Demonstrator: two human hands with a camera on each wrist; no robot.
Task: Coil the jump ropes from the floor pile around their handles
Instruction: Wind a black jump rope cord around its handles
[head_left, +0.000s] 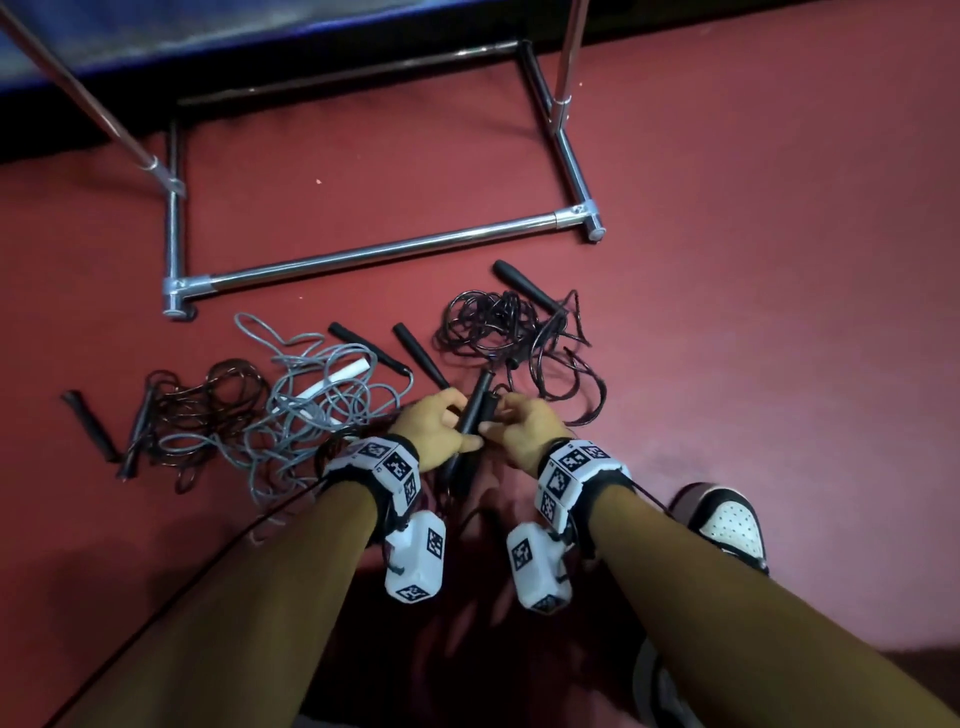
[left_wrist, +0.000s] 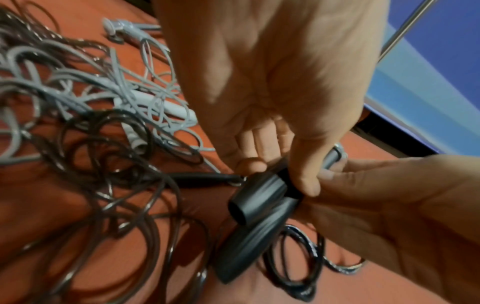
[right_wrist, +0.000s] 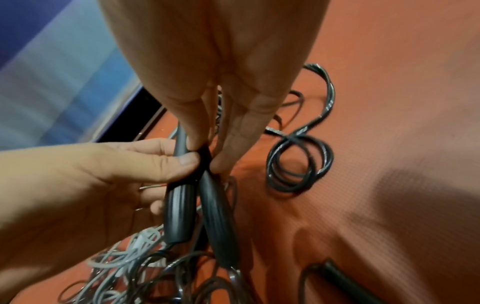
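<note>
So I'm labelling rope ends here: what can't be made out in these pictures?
- Held black handles: which rope they belong to; both hands cover them in the head view.
- Their rope ends: blurred in both wrist views.
- Grey rope: its second white handle, buried in loops.

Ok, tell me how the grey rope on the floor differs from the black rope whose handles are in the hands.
The grey rope has white handles; the black rope's handles are black. The grey rope lies untouched in a loose tangle on the red floor, while the left hand and right hand hold the black handles together above it. Both cords are uncoiled.
</note>
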